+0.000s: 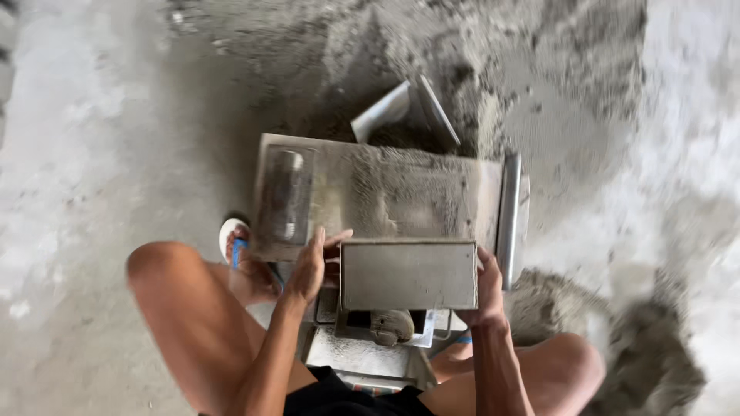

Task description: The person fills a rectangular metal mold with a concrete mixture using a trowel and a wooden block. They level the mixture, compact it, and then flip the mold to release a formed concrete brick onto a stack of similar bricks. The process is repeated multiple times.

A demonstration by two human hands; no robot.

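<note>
A grey rectangular block mould [408, 275], filled level with grey cement mix, rests at the near edge of a metal work table [385, 192]. My left hand [314, 264] grips the mould's left side and my right hand [487, 281] grips its right side. The table top is dusted with grey mix. A round dark recess or cylinder [286, 194] sits in the table's left part. I am seated with both knees spread around the machine.
A metal scoop or shovel blade [405, 112] lies in the sand heap [462, 54] behind the table. A second heap of grey mix [624, 339] lies on the concrete floor at right. My foot in a blue-strapped sandal [235, 243] rests at left.
</note>
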